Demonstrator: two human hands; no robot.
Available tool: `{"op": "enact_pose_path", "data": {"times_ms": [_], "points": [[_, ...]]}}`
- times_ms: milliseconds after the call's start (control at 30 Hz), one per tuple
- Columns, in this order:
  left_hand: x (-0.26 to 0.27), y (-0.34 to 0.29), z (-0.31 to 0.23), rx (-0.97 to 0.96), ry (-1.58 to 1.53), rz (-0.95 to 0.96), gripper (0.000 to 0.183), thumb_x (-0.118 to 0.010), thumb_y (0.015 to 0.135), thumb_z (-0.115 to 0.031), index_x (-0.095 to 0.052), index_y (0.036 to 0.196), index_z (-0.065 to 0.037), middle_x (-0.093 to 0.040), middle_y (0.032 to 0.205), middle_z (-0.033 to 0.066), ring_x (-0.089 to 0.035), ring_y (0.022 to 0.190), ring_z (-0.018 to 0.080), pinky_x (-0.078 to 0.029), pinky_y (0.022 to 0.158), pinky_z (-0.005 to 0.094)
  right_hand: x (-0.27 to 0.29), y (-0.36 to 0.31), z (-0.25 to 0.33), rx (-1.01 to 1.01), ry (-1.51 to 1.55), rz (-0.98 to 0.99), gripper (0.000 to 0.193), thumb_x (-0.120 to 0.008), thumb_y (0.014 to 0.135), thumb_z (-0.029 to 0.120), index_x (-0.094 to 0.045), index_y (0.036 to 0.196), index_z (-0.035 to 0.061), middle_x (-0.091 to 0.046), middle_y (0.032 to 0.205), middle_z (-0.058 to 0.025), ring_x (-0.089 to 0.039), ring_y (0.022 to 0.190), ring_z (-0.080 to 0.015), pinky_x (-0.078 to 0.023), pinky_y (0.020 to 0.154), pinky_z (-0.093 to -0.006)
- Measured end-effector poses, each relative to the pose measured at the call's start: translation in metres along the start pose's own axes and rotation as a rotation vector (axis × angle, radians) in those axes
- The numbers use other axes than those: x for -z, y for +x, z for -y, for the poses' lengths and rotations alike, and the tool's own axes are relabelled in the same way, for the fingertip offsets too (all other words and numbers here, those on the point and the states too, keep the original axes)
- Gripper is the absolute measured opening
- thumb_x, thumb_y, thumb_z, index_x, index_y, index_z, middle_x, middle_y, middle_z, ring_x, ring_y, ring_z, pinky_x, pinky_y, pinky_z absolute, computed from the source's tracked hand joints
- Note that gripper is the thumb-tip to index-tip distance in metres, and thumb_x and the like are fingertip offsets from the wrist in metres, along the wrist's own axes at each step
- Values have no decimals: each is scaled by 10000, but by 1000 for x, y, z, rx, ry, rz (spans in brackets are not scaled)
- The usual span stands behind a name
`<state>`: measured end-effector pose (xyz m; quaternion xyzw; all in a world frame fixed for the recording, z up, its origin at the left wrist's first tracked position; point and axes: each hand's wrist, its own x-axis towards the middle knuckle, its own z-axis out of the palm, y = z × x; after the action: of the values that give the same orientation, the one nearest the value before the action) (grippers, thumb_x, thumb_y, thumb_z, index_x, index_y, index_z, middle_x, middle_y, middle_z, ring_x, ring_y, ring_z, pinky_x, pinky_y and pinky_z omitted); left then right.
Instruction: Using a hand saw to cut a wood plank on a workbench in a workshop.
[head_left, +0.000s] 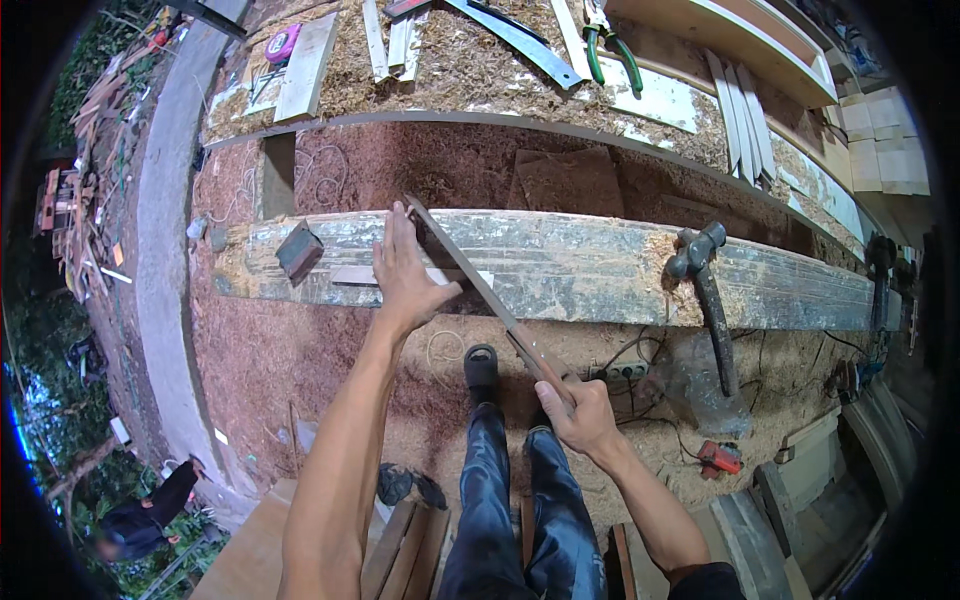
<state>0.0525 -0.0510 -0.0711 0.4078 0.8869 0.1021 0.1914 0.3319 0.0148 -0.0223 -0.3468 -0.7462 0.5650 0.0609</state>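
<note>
Outdoors beside a concrete strip (165,200), a person bends to woodwork in the head camera's view, both bare hands at a long weathered plank (590,275). The right hand (580,415) is curled closed around the near end of a long-bladed hand tool (461,263), seen almost edge-on, which slants away across the plank to its far edge. The left hand (405,275) lies flat over the plank with fingers extended and close together, thumb spread toward the blade. Beneath it runs a narrow pale wood strip (353,274), showing on either side of the palm; whether the fingers grip anything cannot be told.

To the left on the same plank sits a small dark block (299,250). Well to the right lies a hammer (712,310), its head among shavings and its handle jutting past the near edge.

Across the gap, a shavings-strewn bench (450,75) carries a pink tape measure (283,43), a blue-bladed saw (520,45) and green-handled pliers (632,70). Below, a red tool (720,458) rests on the sawdust-covered ground near a clear plastic bag (705,380). At lower left, another person in dark clothing (150,515) is visible near greenery.
</note>
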Motion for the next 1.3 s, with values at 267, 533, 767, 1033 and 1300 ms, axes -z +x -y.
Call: {"op": "enact_pose_path", "data": {"times_ms": [267,533,767,1033,1300], "points": [[-3,-1,-5,-22,-63,-53,1242,-820,531,-384,-99,1481,-38,-61,1561,163,-44,1447,311,-63,1134,538,6,0,4,-26,-3,-10,326,-627,876,241,-633,712,-41,-471,505,-202,-514,418,-286,-389,440,-372],[-2,0,-6,-5,-68,-43,1234,-818,527,-386,-111,1485,-60,-52,1562,167,-50,1446,310,-65,1135,535,13,-14,-1,-44,-64,15,311,-625,875,267,-678,755,-15,-500,517,-220,-553,435,-338,-410,441,-388],[-5,-1,1,-19,-52,-69,1247,-817,533,-410,-97,1489,-59,-57,1562,163,-54,1446,306,-56,1140,527,2,3,3,-58,-43,3,340,-631,872,278,-660,722,-25,-472,514,-224,-548,433,-341,-404,436,-383],[0,1,-8,-18,-29,-37,1249,-816,533,-441,-108,1484,-47,-51,1562,160,-44,1448,295,-51,1145,520,11,-27,-4,-109,35,-40,328,-639,866,274,-662,746,-30,-489,538,-238,-564,450,-343,-413,445,-378],[-1,-2,-4,33,-35,-12,1269,-825,521,-440,-95,1490,-66,-40,1566,145,-32,1450,287,-39,1147,526,6,-4,4,-87,-26,11,312,-646,866,250,-669,767,-46,-472,498,-211,-552,411,-258,-407,433,-355]]}}
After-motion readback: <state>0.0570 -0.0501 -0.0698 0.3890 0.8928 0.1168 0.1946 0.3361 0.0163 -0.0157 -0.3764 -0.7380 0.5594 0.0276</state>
